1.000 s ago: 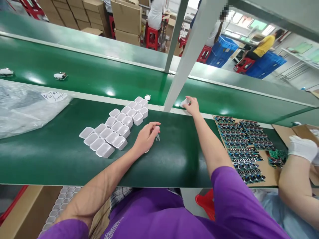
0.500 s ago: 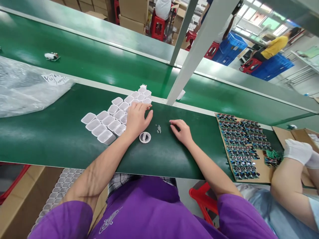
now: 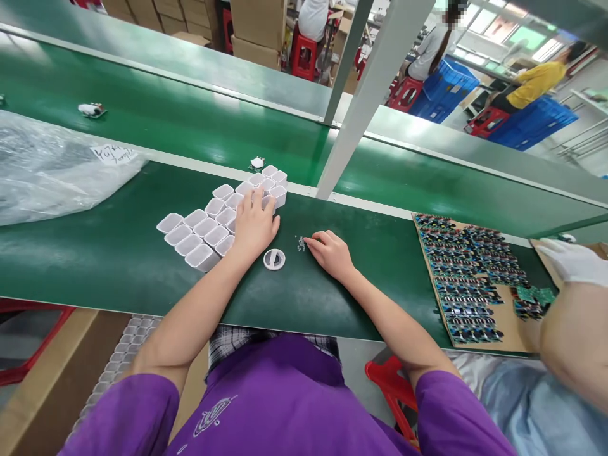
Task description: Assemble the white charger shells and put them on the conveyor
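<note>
Several white plastic cups [image 3: 198,254], rectangular with rounded corners, stand packed in slanting rows on the green work surface. Over the right side of these rows lies my left hand [image 3: 256,223], fingers stretched out and resting on the cups. My right hand [image 3: 332,254] is at the edge of a small heap of tiny clear pieces [image 3: 300,244], its thumb and fingertips pinched together. Whatever is between those fingertips is too small to make out. Between my forearms sits a round white ring-shaped part [image 3: 274,259] with a dark centre and a pale strip across it.
A cardboard sheet with rows of circuit boards [image 3: 468,278] lies at right, beside a co-worker's white-gloved hand [image 3: 577,259]. A plastic bag [image 3: 52,168] covers the left end. A metal post [image 3: 354,120] rises at the conveyor [image 3: 190,120], which carries small white-topped assemblies [image 3: 257,163].
My right hand has moved left to the clear pieces and pinched its fingers. My left hand has shifted slightly left across the cups. Items on the conveyor have moved left.
</note>
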The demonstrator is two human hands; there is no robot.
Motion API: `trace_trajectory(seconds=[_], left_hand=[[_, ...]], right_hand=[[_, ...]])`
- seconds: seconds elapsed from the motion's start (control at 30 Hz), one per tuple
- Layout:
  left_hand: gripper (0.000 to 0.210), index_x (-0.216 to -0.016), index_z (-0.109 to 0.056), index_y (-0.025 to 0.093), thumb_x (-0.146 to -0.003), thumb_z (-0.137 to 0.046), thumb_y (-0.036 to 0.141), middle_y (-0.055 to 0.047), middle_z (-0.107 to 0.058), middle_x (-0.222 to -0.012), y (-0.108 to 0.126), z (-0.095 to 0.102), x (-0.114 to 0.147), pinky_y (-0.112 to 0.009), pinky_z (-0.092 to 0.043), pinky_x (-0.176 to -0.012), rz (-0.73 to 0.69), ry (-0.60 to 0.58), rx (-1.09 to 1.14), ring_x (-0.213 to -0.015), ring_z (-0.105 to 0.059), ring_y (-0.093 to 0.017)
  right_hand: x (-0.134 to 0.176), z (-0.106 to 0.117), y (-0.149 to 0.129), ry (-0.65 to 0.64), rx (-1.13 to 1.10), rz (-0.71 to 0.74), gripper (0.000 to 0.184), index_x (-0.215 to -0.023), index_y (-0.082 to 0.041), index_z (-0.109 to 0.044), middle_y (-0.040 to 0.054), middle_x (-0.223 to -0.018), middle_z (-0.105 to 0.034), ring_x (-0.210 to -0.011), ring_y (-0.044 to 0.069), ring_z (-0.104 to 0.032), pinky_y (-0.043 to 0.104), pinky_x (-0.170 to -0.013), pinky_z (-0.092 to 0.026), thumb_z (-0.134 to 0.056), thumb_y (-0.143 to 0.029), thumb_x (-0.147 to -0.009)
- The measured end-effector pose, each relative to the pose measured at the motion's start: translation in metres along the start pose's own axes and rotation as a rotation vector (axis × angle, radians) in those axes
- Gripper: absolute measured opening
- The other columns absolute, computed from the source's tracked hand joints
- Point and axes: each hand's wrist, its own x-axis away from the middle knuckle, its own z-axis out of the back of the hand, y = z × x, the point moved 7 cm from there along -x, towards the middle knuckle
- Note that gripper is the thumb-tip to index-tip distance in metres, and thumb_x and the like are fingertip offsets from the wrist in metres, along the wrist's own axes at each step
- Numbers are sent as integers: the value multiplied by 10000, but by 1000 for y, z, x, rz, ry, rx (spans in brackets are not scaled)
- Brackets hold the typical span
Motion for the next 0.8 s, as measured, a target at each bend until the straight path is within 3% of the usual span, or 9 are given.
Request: trace_trajectory(seconds=[0.3, 0.57, 0.73, 0.8], left_hand=[[398, -1275, -634, 159, -912, -488, 229, -177, -501, -1457, 7, -2, 1, -528, -393, -1076, -43, -10, -33, -1371, -428, -377], [310, -922, -766, 181, -905, -459, 150, -126, -631, -1335, 6, -6, 0, -539, -409, -1045, -122, 53, 24, -1297, -507, -356], [315, -967, -740, 192, -881, -444, 127, -129, -678, -1227, 4, -2, -3, -522, -434, -996, -107, 78, 78, -1209, -548, -331], [347, -1040, -715, 183, -871, -421, 111, -136, -678, -1181, 5, -1, -3, -508, -443, -976, -91, 57, 66, -1166, -561, -327]], right_hand=[[-1, 3, -4, -41, 20, 10, 313, -1078, -203, -723, 67, -933, -690, -799, 164, -562, 280, -719, -462, -418, -252, -1035], [-16, 0, -14, -217, 18, -3, 296, -883, -167, -712, 71, -856, -682, -736, 156, -542, 291, -596, -339, -444, -176, -1010], [-19, 4, 0, -231, -45, -104, 254, -858, -173, -686, 60, -877, -675, -755, 137, -582, 250, -593, -365, -472, -212, -988], [-16, 11, 15, -181, -193, -217, 220, -848, -176, -671, 45, -866, -668, -716, 121, -588, 231, -602, -409, -501, -248, -967]])
